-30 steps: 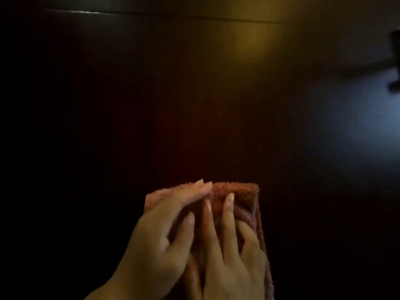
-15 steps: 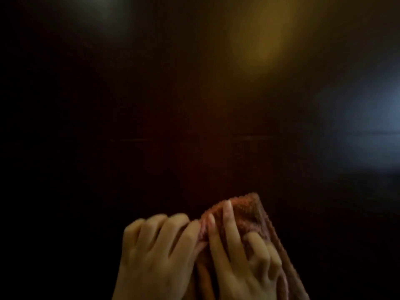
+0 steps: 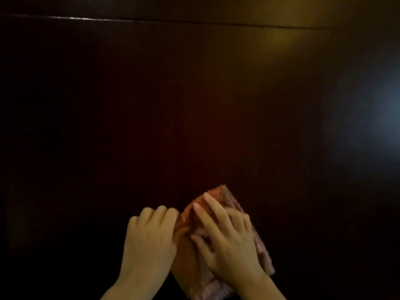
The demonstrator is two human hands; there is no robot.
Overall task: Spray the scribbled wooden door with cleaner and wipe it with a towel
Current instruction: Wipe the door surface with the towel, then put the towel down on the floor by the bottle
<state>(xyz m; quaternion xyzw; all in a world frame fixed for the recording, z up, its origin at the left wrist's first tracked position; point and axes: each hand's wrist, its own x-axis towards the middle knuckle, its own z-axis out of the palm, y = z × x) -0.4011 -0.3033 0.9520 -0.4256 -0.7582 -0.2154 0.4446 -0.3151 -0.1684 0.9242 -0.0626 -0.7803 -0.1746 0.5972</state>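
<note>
left hand (image 3: 149,237) has curled, gripping towel (image 3: 194,271) edge; right hand (image 3: 229,241) presses flat.

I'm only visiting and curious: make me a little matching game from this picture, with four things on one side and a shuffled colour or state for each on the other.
Things:
1. left hand
2. right hand
3. towel
4. door

Colours or states:
A. dark brown and shiny
B. reddish, pressed against the door
C. fingers spread flat on the towel
D. fingers curled at the towel's edge

Pairs: 1-D, 2-C, 3-B, 4-A
</note>
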